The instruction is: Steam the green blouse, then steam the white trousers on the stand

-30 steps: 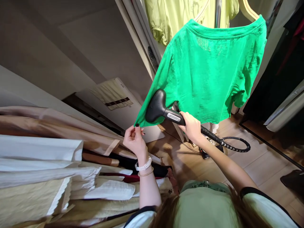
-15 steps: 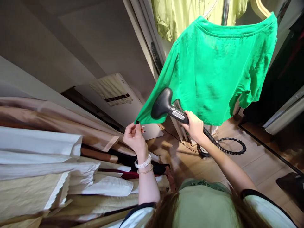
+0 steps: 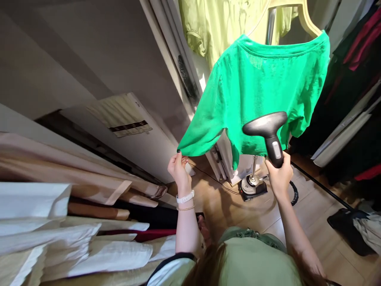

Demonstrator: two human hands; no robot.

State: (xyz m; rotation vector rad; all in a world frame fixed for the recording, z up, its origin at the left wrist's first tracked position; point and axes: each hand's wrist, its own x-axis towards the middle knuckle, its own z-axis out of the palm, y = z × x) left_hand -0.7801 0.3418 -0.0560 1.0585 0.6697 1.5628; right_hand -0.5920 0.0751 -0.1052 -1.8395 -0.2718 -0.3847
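Note:
My left hand (image 3: 178, 171) pinches the lower corner of a bright green T-shirt (image 3: 262, 87) between thumb and fingers, pulling it out sideways. The shirt hangs from a wooden hanger (image 3: 297, 12). My right hand (image 3: 279, 178) grips the handle of a black handheld garment steamer (image 3: 266, 129), whose head stands upright against the shirt's lower right part. I cannot tell whether the head touches the fabric. A black hose (image 3: 294, 194) runs from behind my right hand down to the floor.
The steamer's base unit (image 3: 252, 186) stands on the wooden floor (image 3: 321, 222) below the shirt, with a thin black cable (image 3: 216, 180) beside it. Beige and white garments (image 3: 74, 206) lie in long folds at the left. A lime-green garment (image 3: 220, 28) hangs behind the shirt, and dark and red clothes (image 3: 354, 47) hang at the right.
The steamer head has moved right across the shirt and turned upright, carried by my right hand. My left hand keeps its pinch on the corner. The view has swung slightly.

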